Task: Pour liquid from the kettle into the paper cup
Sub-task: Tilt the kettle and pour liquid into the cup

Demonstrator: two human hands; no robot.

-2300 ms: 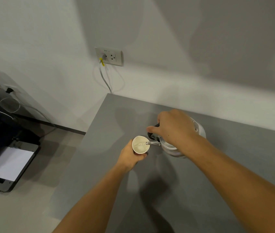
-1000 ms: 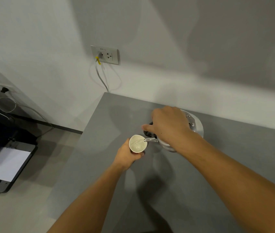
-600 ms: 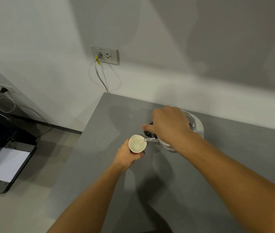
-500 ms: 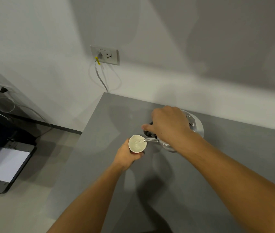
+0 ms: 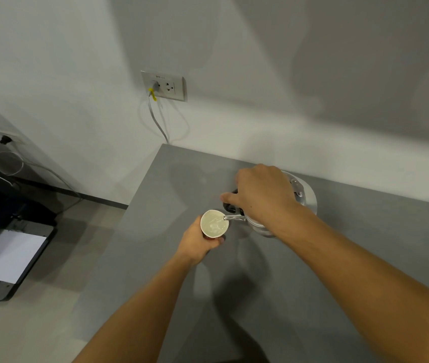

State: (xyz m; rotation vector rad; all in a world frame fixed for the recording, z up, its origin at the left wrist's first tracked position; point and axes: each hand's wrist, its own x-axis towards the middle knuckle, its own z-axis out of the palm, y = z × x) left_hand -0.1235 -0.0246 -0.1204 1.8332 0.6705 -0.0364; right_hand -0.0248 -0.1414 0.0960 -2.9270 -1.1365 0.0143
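We see the grey counter (image 5: 273,297) bare along its left edge and across the whole near stretch, so a hand could pass freely there. Toward the back edge, the kettle (image 5: 303,195) blocks the middle, with our right hand (image 5: 263,197) over it. Its spout reaches over the paper cup (image 5: 214,224), which our left hand (image 5: 197,243) grips from the near side; no gap shows between cup and spout. The back left corner lies open, though the wall (image 5: 313,74) closes it behind, with a cable (image 5: 157,119) hanging from the socket (image 5: 165,85) just above.
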